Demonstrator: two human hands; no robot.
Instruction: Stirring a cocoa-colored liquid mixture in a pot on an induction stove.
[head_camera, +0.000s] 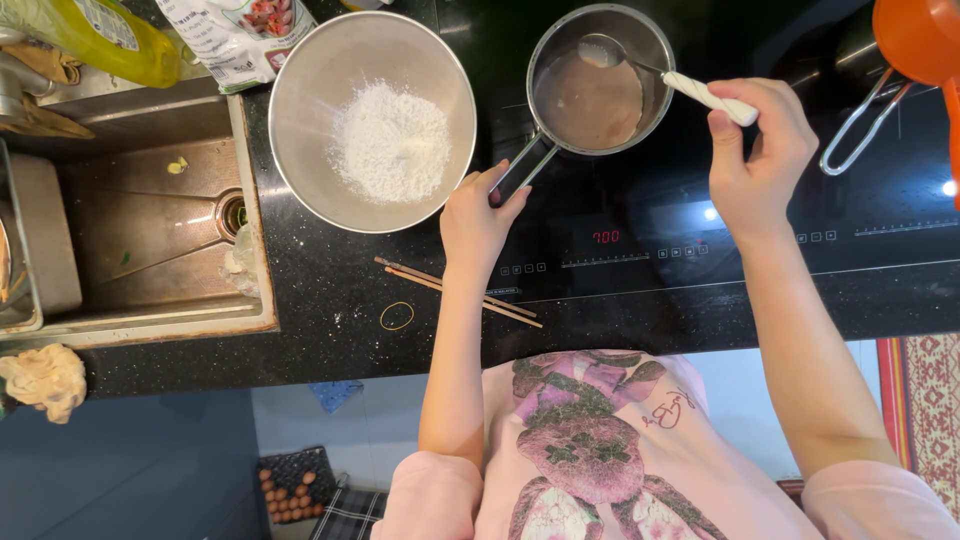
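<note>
Left hand (478, 218) closed on the end of the handle of a small steel saucepan (598, 78), which sits on the black induction hob (700, 230) set into the tabletop (320, 300), toward its far edge. Pan holds a brownish liquid. Right hand (755, 150) pinches the white handle of a ladle (640, 62); its bowl rests inside the pan against the far wall, raised above the liquid. Just left of the pan, a steel mixing bowl (300, 100) with a heap of white powder. Near the front edge, beside the left wrist, a pair of wooden chopsticks (455, 290) and a rubber band (397, 316). Sink (150, 230) at the tabletop's left end.
</note>
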